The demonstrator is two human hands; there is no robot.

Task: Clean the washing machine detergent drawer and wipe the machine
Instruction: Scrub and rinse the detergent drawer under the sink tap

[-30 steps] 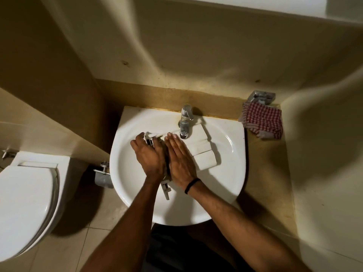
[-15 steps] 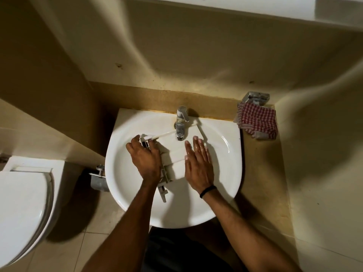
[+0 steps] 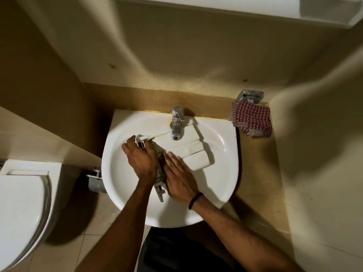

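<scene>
Surfaces noted: sink basin (image 3: 121, 173) of glossy white ceramic, smooth. The detergent drawer (image 3: 188, 138) is smooth white plastic with a dull sheen. The tap (image 3: 176, 122) is polished metal (dulled in patches). The cloth (image 3: 251, 118) is coarse woven check. The counter (image 3: 259, 173) is matt, mottled tan. The toilet lid (image 3: 19, 203) is glossy white.

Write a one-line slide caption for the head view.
Left hand grips the detergent drawer in the sink under the tap while the right hand presses flat on it.
</scene>
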